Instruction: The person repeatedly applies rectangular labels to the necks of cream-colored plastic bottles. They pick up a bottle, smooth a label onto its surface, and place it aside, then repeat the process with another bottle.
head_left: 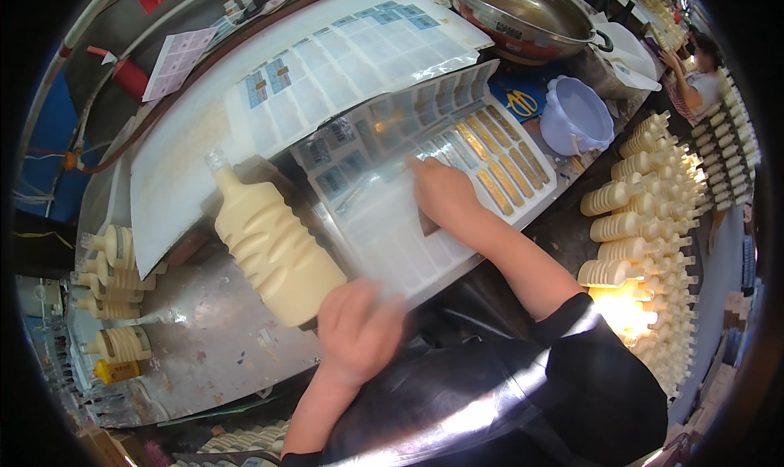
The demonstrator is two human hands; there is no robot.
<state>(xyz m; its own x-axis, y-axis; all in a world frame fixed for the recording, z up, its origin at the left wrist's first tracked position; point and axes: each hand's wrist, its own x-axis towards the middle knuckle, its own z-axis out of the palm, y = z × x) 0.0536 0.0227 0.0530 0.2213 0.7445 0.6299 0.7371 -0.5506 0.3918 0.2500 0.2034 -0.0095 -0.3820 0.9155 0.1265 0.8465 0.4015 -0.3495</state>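
Bottle (pixel 278 251), cream-filled, by left hand (pixel 358 330); right hand (pixel 446 191) at labels (pixel 472 145); can't tell grips.

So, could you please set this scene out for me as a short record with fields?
Left hand: motion-blurred, at the base of the large cream bottle; contact unclear
Right hand: fingertips at the label sheets; grip unclear
Large cream bottle: lying, neck toward the upper left
Upper right: steel pan, lavender bucket, yellow-handled scissors
Far right: many smaller-looking cream bottles; another person beyond
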